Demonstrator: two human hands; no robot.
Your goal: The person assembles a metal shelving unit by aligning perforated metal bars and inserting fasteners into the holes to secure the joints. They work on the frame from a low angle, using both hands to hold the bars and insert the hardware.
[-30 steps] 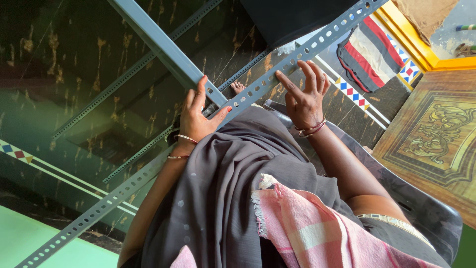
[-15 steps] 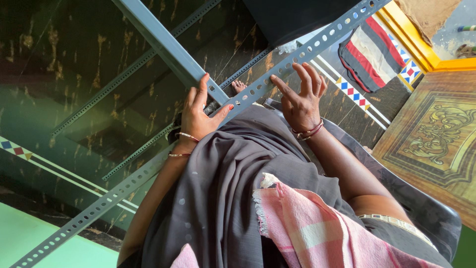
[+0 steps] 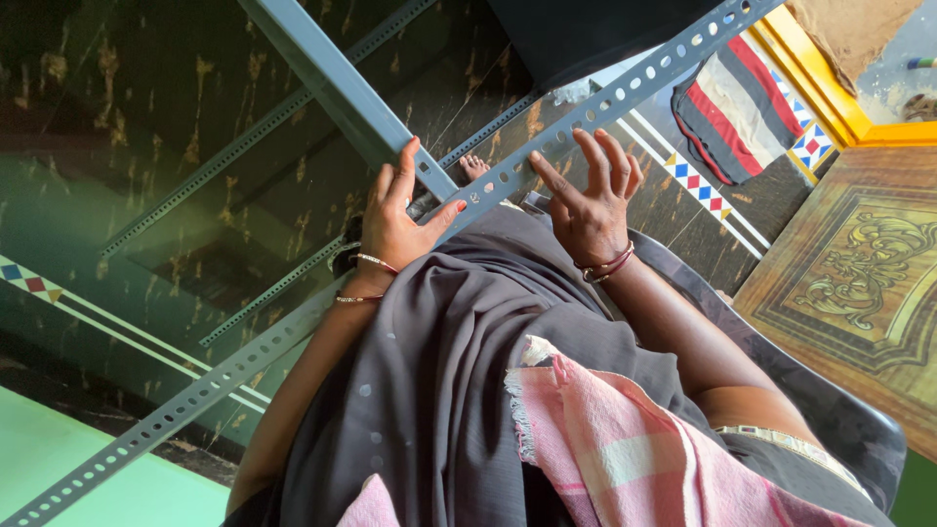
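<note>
1. Work in hand: a long grey slotted angle bar (image 3: 625, 93) lies slantwise across the person's lap, running from upper right to lower left. A plain grey bar (image 3: 342, 93) crosses it near the middle of the view.
2. Left hand (image 3: 405, 220): fingers spread, thumb out, resting at the spot where the two bars meet, palm against the plain bar's end. No closed grip seen.
3. Right hand (image 3: 590, 200): fingers spread and slightly curled, tips touching the slotted bar's lower edge; nothing pinched.
4. Progress, judged: the bars appear laid together at the crossing, but no bolt, nut or tool is visible there, so the joint looks unfastened. Cannot tell whether the holes line up.
5. More slotted bars (image 3: 244, 161) lie loose on the dark floor (image 3: 146, 78), apart from the hands; judged still unused.
6. Packages, labels, signs: none visible. Nearest marked things: a striped red, white and black cloth (image 3: 737, 112) on the floor at upper right, a floor border of coloured diamonds (image 3: 698, 185) beside it, and a carved wooden panel (image 3: 859, 283) at right.
</note>
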